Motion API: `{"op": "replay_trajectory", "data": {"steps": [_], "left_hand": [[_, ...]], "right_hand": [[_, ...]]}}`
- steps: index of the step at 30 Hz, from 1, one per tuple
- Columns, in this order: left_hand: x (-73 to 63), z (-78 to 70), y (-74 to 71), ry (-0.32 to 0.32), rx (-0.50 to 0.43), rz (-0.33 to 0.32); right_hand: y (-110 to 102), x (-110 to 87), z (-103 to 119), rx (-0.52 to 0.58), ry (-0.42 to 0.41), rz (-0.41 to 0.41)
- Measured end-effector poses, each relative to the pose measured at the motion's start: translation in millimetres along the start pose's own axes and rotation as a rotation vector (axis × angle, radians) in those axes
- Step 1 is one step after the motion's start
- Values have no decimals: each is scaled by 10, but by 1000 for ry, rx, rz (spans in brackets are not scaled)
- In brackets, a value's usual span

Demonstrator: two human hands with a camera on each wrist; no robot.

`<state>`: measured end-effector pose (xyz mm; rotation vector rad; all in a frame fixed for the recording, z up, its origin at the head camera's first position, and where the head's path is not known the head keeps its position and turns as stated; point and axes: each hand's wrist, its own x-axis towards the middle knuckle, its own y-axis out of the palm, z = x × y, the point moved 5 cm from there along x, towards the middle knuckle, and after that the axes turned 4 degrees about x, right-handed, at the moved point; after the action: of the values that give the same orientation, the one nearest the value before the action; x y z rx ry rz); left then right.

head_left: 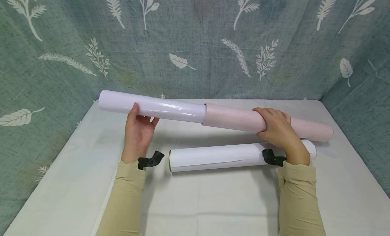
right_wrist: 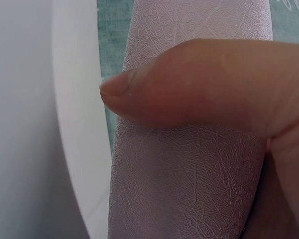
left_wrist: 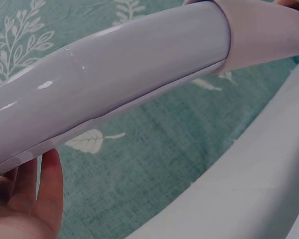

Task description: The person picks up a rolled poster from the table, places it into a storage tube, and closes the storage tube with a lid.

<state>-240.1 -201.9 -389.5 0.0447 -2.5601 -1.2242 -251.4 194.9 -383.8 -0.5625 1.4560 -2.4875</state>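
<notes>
A glossy pale lavender roll [head_left: 170, 107] sticks out of the left end of a pink textured tube [head_left: 228, 117]. Together they slant across the head view, the left end higher. My left hand [head_left: 138, 134] holds the lavender roll from below, thumb on its near side; in the left wrist view a long seam edge runs along the roll [left_wrist: 119, 64]. Wrapped over the pink tube is my right hand [head_left: 278, 127], and the right wrist view shows its thumb lying across the textured surface. How far the roll reaches inside the tube is hidden.
A white cylinder [head_left: 216, 157] with a gold-coloured rim at its left end lies on the white table [head_left: 228, 202], just in front of the pink tube. Green leaf-patterned cloth [head_left: 201, 36] stands behind and at both sides. Each wrist carries a black camera mount [head_left: 150, 160].
</notes>
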Motion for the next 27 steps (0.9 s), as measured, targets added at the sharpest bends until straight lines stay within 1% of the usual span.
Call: {"op": "replay_trajectory", "data": {"steps": [2, 5, 9, 13, 20, 27], "left_hand": [[-1, 11, 13, -1, 21, 3], [-8, 14, 41, -5, 23, -4], [-18, -12, 86, 10, 23, -6], [-28, -30, 131, 17, 45, 2], [-27, 1, 184, 8, 93, 38], [-25, 1, 203, 15, 20, 107]], "right_hand": [[-3, -7, -8, 1, 3, 2], [-10, -12, -15, 6, 5, 5], [-29, 5, -1, 16, -3, 4], [-48, 24, 18, 19, -10, -2], [-61, 10, 5, 18, -6, -20], [-57, -10, -17, 20, 1, -19]]}}
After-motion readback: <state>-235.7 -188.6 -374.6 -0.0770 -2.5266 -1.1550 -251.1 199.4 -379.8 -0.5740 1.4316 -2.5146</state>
